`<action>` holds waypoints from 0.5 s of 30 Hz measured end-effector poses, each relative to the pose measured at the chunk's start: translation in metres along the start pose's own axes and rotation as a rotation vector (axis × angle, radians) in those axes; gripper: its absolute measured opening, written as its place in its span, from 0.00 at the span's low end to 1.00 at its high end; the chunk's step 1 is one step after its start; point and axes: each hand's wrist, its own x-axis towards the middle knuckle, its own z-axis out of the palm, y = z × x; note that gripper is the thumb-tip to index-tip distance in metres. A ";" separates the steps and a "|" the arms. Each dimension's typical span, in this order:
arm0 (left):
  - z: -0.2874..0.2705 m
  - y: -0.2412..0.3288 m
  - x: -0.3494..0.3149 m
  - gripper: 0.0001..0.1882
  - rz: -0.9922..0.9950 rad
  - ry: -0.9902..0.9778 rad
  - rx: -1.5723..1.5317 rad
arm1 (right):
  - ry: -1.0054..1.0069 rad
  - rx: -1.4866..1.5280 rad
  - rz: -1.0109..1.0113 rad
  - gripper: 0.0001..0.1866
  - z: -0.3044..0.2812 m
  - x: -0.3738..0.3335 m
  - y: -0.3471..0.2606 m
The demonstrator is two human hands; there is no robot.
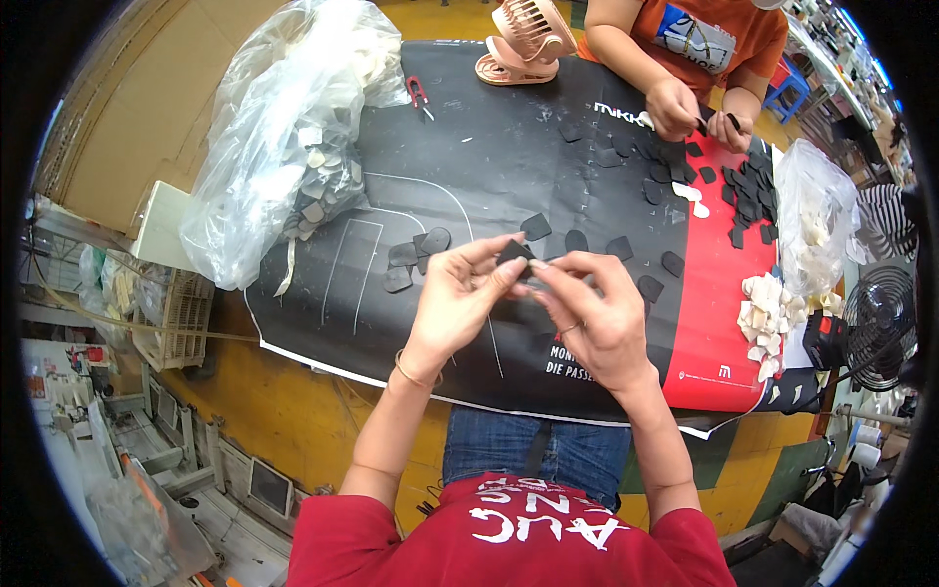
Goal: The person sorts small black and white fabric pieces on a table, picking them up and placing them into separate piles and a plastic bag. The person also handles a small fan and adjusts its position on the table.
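Fingers of the left hand closed in a narrow pinch, seen from the head view, on a small, flat black piece above the middle of a work table. Fingertips of the right hand met close together at the piece's right-hand end; whether they gripped it could not be told. Dark and matt, the piece sat tilted with one corner up, its lower part hidden behind the thumb and its full outline unclear.

Below it, flat charcoal tabs with one rounded end lay scattered on a black table covering with a red band and thin white lines. Opposite, at upper right, a co-worker in an orange shirt held a dark piece in both hands, near a heap of black pieces on the red band. Cream-coloured pieces were piled nearer the wearer, and a clear plastic bag of pale and grey pieces stood at left, beside red-handled snips.

White printed lettering showed on the covering, both near the co-worker's hands and below the right hand. Bold white capitals, upside down, crossed the wearer's dark red shirt.
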 end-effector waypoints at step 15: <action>0.011 0.007 -0.020 0.42 0.319 -0.024 0.649 | -0.194 -0.244 -0.161 0.14 0.010 0.011 0.005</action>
